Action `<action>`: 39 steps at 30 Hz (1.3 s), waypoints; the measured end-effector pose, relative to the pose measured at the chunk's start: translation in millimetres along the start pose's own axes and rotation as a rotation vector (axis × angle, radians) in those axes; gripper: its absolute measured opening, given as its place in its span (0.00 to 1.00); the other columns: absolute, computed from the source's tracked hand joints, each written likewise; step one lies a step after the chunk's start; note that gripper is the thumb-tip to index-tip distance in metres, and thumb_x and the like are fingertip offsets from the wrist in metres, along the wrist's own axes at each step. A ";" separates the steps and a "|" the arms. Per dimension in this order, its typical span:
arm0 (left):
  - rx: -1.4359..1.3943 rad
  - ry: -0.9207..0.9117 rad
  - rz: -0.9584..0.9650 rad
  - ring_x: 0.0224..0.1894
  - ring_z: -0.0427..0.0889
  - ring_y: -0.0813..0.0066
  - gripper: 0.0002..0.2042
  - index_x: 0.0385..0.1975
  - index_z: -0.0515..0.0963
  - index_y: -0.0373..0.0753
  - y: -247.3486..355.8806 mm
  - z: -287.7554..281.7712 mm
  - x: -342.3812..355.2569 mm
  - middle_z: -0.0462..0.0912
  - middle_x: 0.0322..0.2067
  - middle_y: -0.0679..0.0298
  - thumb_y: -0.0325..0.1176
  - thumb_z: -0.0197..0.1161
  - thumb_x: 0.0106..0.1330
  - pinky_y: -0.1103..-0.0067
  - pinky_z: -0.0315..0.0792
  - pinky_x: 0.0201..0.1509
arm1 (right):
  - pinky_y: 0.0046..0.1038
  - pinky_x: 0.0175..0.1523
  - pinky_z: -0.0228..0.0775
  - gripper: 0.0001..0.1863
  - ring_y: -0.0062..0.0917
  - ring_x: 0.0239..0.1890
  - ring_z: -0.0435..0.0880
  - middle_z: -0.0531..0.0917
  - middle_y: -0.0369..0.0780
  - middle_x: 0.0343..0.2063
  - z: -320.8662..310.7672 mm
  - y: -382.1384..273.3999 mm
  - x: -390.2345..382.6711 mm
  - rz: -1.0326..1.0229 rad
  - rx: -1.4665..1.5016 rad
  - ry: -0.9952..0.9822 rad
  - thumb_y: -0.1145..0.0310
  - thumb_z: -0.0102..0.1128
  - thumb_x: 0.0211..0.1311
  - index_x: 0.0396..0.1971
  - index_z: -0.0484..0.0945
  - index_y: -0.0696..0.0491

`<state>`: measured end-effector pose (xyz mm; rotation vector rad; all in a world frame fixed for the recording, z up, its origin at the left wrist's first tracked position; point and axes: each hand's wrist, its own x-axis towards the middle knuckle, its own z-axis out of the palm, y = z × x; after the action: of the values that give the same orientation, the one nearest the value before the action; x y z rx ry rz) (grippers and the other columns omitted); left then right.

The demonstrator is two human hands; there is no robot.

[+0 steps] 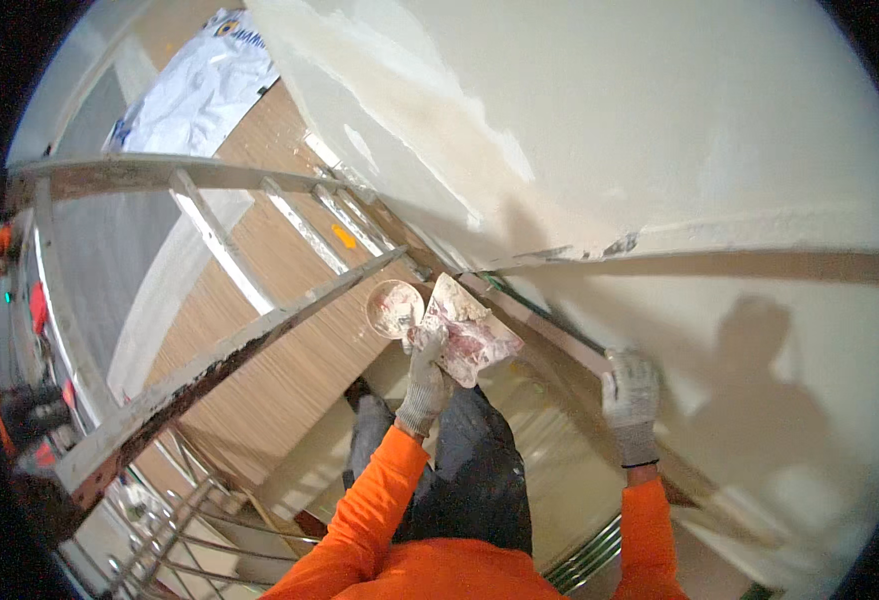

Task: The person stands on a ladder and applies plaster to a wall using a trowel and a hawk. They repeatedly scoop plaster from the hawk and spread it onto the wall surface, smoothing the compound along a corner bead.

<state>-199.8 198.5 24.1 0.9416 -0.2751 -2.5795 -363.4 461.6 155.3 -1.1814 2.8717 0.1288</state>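
My left hand [427,370], in a pale knit glove, grips a square spreading board [474,345] smeared with pale and pinkish paste. A small round container [391,306] with similar paste sits against the board's left side; I cannot tell if the same hand holds it. My right hand [629,400], gloved too, is at the long narrow ledge along the wall on the right, its fingers curled; what they hold, if anything, is hidden. A dark green strip [549,318] runs diagonally up to that hand.
An aluminium ladder [224,345] spans my left above wood-look flooring [249,390]. A white sheet [189,90] lies at upper left. The patched wall [709,120] fills the right. Below are my legs, metal railings [219,520] and a pale surface. Dark and red items crowd the far left edge.
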 end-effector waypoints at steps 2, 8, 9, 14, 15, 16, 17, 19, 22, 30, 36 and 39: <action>-0.042 -0.076 0.055 0.51 0.85 0.67 0.15 0.58 0.73 0.35 -9.2 23.7 -0.2 0.82 0.50 0.61 0.35 0.54 0.77 0.68 0.80 0.56 | 0.45 0.60 0.67 0.18 0.42 0.53 0.77 0.80 0.44 0.50 13.7 29.1 -1.7 -0.106 0.031 -0.076 0.62 0.59 0.67 0.54 0.78 0.51; -0.051 0.107 0.312 0.52 0.80 0.77 0.13 0.58 0.72 0.36 -60.3 67.8 -3.3 0.79 0.50 0.65 0.33 0.53 0.79 0.75 0.77 0.57 | 0.44 0.58 0.70 0.16 0.43 0.51 0.78 0.81 0.45 0.46 18.2 37.7 3.2 -0.151 0.213 -0.174 0.64 0.59 0.66 0.50 0.80 0.54; -0.032 0.137 0.297 0.52 0.80 0.78 0.14 0.58 0.72 0.36 -69.1 76.4 -8.3 0.79 0.51 0.65 0.34 0.53 0.79 0.75 0.77 0.57 | 0.44 0.58 0.71 0.15 0.43 0.50 0.79 0.81 0.45 0.45 24.1 39.3 -4.8 -0.127 0.221 -0.166 0.64 0.59 0.66 0.49 0.80 0.54; 0.080 0.314 0.328 0.54 0.78 0.74 0.17 0.60 0.72 0.34 -86.7 121.2 -9.0 0.78 0.52 0.63 0.37 0.52 0.80 0.75 0.73 0.60 | 0.44 0.57 0.71 0.13 0.43 0.49 0.79 0.82 0.45 0.44 38.6 49.2 -5.5 -0.180 0.224 -0.131 0.67 0.59 0.65 0.46 0.81 0.54; 0.119 0.348 0.348 0.54 0.78 0.72 0.17 0.60 0.72 0.33 -88.5 127.7 -8.1 0.78 0.53 0.62 0.38 0.52 0.80 0.74 0.72 0.60 | 0.44 0.57 0.71 0.13 0.44 0.49 0.79 0.82 0.45 0.43 43.6 52.4 -5.9 -0.200 0.205 -0.106 0.67 0.59 0.65 0.46 0.81 0.54; 0.353 0.404 0.407 0.55 0.79 0.66 0.18 0.61 0.72 0.30 -96.9 125.0 -1.9 0.79 0.54 0.56 0.37 0.51 0.80 0.73 0.71 0.62 | 0.44 0.56 0.71 0.13 0.44 0.48 0.79 0.82 0.45 0.43 46.8 56.9 -7.7 -0.221 0.185 -0.081 0.68 0.59 0.64 0.46 0.81 0.54; 0.375 0.404 0.429 0.56 0.79 0.65 0.19 0.61 0.72 0.30 -96.0 131.0 -1.2 0.79 0.55 0.55 0.37 0.51 0.80 0.72 0.71 0.62 | 0.44 0.55 0.71 0.13 0.44 0.47 0.79 0.81 0.45 0.42 47.7 58.7 -8.1 -0.228 0.179 -0.102 0.68 0.58 0.65 0.46 0.81 0.54; 0.424 0.395 0.477 0.57 0.79 0.63 0.19 0.61 0.72 0.29 -77.0 156.3 -4.5 0.79 0.56 0.52 0.36 0.51 0.80 0.72 0.70 0.63 | 0.44 0.54 0.71 0.13 0.44 0.46 0.79 0.81 0.45 0.40 45.4 57.5 -5.7 -0.237 0.167 -0.136 0.67 0.58 0.65 0.47 0.81 0.54; 0.392 0.309 0.430 0.59 0.78 0.62 0.20 0.62 0.73 0.29 -79.1 163.7 6.6 0.79 0.58 0.50 0.36 0.51 0.79 0.72 0.70 0.64 | 0.45 0.53 0.71 0.11 0.46 0.45 0.79 0.81 0.46 0.39 47.6 61.9 -4.0 -0.272 0.144 -0.125 0.65 0.55 0.68 0.43 0.80 0.55; 0.948 0.423 0.363 0.48 0.79 0.50 0.19 0.58 0.72 0.29 -62.7 221.4 -1.5 0.77 0.47 0.42 0.38 0.52 0.78 0.62 0.72 0.52 | 0.48 0.58 0.71 0.16 0.49 0.49 0.80 0.83 0.50 0.44 40.2 64.3 -9.1 -0.382 0.111 -0.121 0.61 0.53 0.69 0.46 0.81 0.57; 1.261 0.247 0.317 0.62 0.74 0.45 0.24 0.66 0.66 0.29 -31.7 252.9 -31.7 0.67 0.66 0.39 0.37 0.52 0.76 0.56 0.69 0.63 | 0.46 0.59 0.72 0.15 0.47 0.50 0.81 0.84 0.49 0.45 63.0 83.8 -16.1 -0.452 0.013 -0.041 0.62 0.54 0.69 0.45 0.81 0.56; 1.242 0.220 0.275 0.51 0.79 0.44 0.22 0.64 0.68 0.30 -7.3 275.7 -49.6 0.74 0.53 0.40 0.38 0.53 0.76 0.57 0.73 0.53 | 0.45 0.59 0.72 0.14 0.47 0.50 0.82 0.84 0.49 0.46 47.6 71.1 -5.8 -0.436 0.094 -0.091 0.62 0.55 0.69 0.45 0.81 0.56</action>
<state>-346.7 240.2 259.0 1.3685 -1.8869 -1.8422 -409.3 520.3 112.8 -1.6922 2.4431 0.0319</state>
